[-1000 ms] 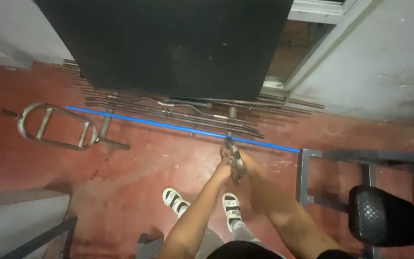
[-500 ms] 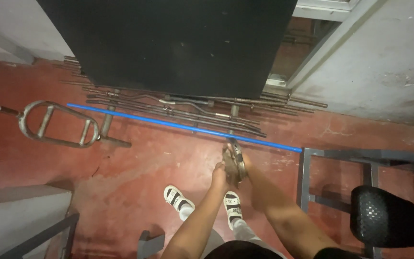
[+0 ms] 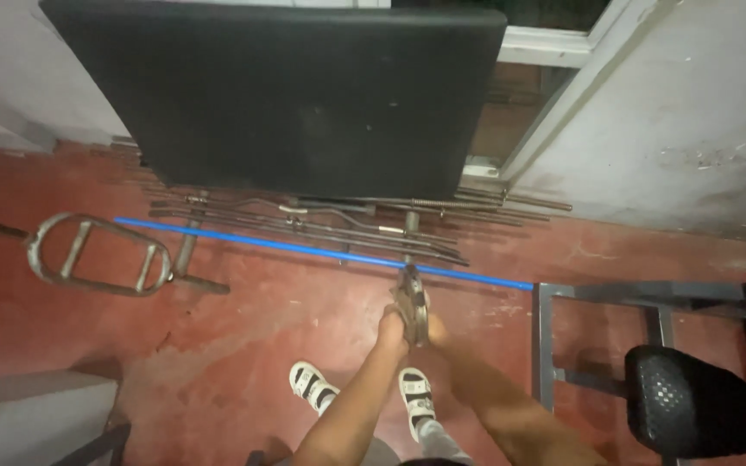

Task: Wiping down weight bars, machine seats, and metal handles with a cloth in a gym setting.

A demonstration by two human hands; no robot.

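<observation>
The black pad [image 3: 278,95] leaning on the wall now fills more of your view than a second ago, and the blue bar [image 3: 321,252] lies on the red floor [image 3: 261,328] just below it. Your left hand [image 3: 393,325] and right hand [image 3: 433,328] keep their grip closed on the rusty weight plate [image 3: 411,302], held edge-up just this side of that bar, hardly shifted.

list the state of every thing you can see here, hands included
left hand: gripping the plate's left edge
right hand: gripping the plate's right edge
round rusty metal weight plate: held on edge, off the floor
long blue bar: lying flat on the red floor
pile of grey steel bars: lying along the wall
oval steel cage bar: lying flat
black padded board: leaning upright
black round-padded seat: mounted on its frame
</observation>
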